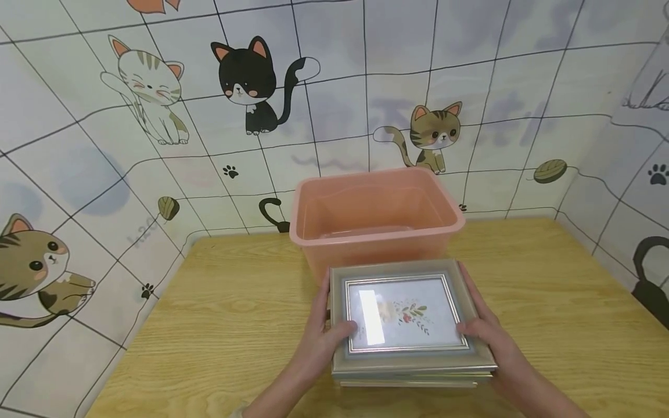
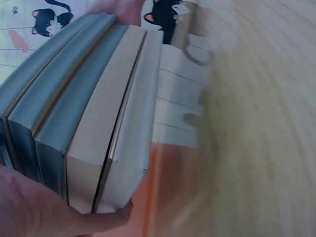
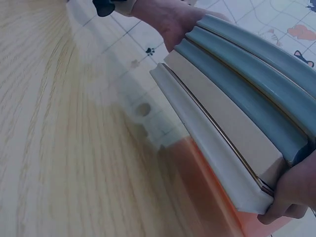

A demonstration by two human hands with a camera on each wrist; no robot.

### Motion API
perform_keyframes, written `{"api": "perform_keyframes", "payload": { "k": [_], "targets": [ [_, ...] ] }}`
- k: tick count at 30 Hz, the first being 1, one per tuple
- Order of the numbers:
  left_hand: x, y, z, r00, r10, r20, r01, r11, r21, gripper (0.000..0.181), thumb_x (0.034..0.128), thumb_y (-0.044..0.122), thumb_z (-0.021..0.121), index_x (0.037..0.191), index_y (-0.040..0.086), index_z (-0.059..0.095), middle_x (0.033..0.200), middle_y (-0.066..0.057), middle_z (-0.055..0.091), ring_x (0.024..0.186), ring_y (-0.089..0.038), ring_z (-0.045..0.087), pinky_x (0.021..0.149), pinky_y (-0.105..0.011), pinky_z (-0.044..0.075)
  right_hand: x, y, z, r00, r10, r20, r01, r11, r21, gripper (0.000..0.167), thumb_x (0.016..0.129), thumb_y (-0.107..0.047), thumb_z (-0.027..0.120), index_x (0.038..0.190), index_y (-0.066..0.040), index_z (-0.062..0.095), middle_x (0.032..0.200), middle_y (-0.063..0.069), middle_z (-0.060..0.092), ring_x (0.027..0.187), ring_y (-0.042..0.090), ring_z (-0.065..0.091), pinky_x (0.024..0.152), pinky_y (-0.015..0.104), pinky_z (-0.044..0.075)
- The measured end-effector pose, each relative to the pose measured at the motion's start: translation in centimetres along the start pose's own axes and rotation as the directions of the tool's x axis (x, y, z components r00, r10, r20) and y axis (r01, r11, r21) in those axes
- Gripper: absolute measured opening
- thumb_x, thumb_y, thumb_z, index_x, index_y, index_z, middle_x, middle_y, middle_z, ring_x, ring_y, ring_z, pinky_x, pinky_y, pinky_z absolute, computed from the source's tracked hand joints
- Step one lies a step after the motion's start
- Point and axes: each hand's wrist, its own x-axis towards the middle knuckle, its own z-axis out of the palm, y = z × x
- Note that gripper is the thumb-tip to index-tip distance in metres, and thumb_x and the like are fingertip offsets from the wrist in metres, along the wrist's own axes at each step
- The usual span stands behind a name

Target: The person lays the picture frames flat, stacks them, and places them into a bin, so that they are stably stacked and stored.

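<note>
Both hands hold a stack of picture frames (image 1: 342,360) in front of a pink plastic tub (image 1: 376,244). The top frame is silvery, with a floral print (image 1: 413,316) behind shiny glass. My left hand (image 1: 325,334) grips the stack's left side, thumb on the top frame and fingers beneath. On the opposite side my right hand (image 1: 491,337) grips it likewise, its thumb also on top. In the left wrist view, several blue-grey frames (image 2: 64,84) lie against a cream frame (image 2: 106,98) and a white frame (image 2: 136,113). The right wrist view shows fingertips (image 3: 270,217) curled under the white frame.
The tub stands on a wood-grain table (image 1: 235,302), near the back wall, its visible inside bare. A wall covering (image 1: 340,104) with cartoon cats and grid lines surrounds the table at the back and sides.
</note>
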Motion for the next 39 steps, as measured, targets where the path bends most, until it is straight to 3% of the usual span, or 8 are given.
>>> {"api": "perform_keyframes", "payload": {
  "k": [4, 7, 13, 24, 30, 39],
  "targets": [
    [-0.2, 1.4, -0.3, 1.000, -0.018, 0.005, 0.018, 1.000, -0.004, 0.097, 0.0904, 0.031, 0.069, 0.167, 0.031, 0.009, 0.158, -0.014, 0.027, 0.117, -0.038, 0.045, 0.084, -0.043, 0.052, -0.2, -1.1, 0.1, 0.998, 0.046, 0.049, -0.050, 0.995, 0.085, 0.081, 0.102, -0.014, 0.040, 0.157, -0.062, 0.004, 0.155, 0.012, 0.005, 0.115, 0.027, 0.058, 0.087, 0.050, 0.055],
    [-0.2, 2.4, -0.5, 1.000, -0.029, 0.012, 0.029, 1.000, -0.012, 0.098, 0.0904, 0.034, 0.070, 0.166, 0.031, 0.009, 0.155, -0.014, 0.029, 0.117, -0.038, 0.045, 0.084, -0.043, 0.054, -0.1, -1.9, 0.1, 0.996, 0.055, 0.068, -0.062, 0.992, 0.113, 0.079, 0.104, -0.016, 0.042, 0.157, -0.062, 0.004, 0.154, 0.017, 0.006, 0.112, 0.030, 0.061, 0.086, 0.052, 0.056],
    [0.2, 3.9, -0.9, 1.000, -0.022, 0.016, 0.022, 0.999, -0.043, 0.094, 0.0912, 0.033, 0.070, 0.166, 0.035, 0.012, 0.154, -0.013, 0.033, 0.115, -0.039, 0.050, 0.081, -0.044, 0.057, 0.1, -3.5, 0.4, 0.997, 0.040, 0.065, -0.046, 0.995, 0.086, 0.082, 0.103, -0.014, 0.044, 0.157, -0.062, 0.004, 0.157, 0.018, 0.003, 0.112, 0.030, 0.061, 0.084, 0.052, 0.057],
    [0.7, 6.4, -1.4, 0.999, -0.041, 0.018, 0.043, 0.992, -0.120, 0.097, 0.0892, 0.025, 0.067, 0.166, 0.037, 0.008, 0.160, -0.014, 0.024, 0.114, -0.040, 0.056, 0.086, -0.047, 0.057, 0.9, -7.4, 1.0, 0.999, -0.003, 0.053, 0.004, 0.999, -0.035, 0.089, 0.099, -0.009, 0.047, 0.157, -0.062, 0.005, 0.162, 0.011, -0.002, 0.118, 0.034, 0.050, 0.083, 0.051, 0.056],
    [1.1, 8.2, -1.6, 0.997, -0.075, -0.011, 0.072, 0.984, -0.160, 0.098, 0.0869, 0.022, 0.067, 0.165, 0.041, 0.011, 0.159, -0.010, 0.025, 0.114, -0.038, 0.058, 0.087, -0.043, 0.056, 1.5, -9.5, 1.4, 0.998, 0.036, 0.042, -0.034, 0.999, -0.037, 0.090, 0.096, -0.007, 0.046, 0.155, -0.065, 0.011, 0.158, 0.012, 0.002, 0.118, 0.037, 0.047, 0.084, 0.051, 0.055],
    [2.2, 11.5, -2.2, 0.995, -0.103, -0.018, 0.099, 0.984, -0.145, 0.099, 0.0859, 0.014, 0.065, 0.163, 0.047, 0.013, 0.158, -0.007, 0.027, 0.118, -0.035, 0.056, 0.087, -0.039, 0.055, 2.0, -12.5, 1.8, 0.998, 0.060, 0.013, -0.059, 0.998, -0.027, 0.086, 0.097, -0.010, 0.045, 0.151, -0.070, 0.015, 0.159, 0.009, 0.003, 0.117, 0.037, 0.050, 0.083, 0.050, 0.055]
  ]
}}
